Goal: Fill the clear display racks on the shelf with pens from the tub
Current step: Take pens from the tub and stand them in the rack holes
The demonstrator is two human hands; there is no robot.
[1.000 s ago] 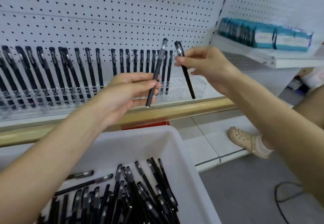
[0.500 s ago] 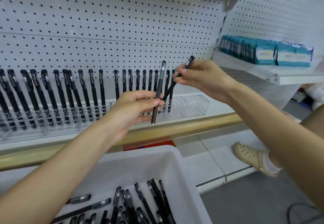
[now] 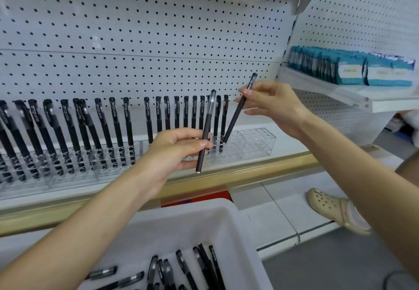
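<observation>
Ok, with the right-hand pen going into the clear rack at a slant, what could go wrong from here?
1. The pen in the right hand enters tilted, its tip close to the last standing pen; it may miss its hole or knock that neighbour.
2. The clear rack looks light and its right end is unfilled; a slanted push might shift it.
3. The left hand pinches its spare pen only with fingertips; it could slip toward the tub.
</observation>
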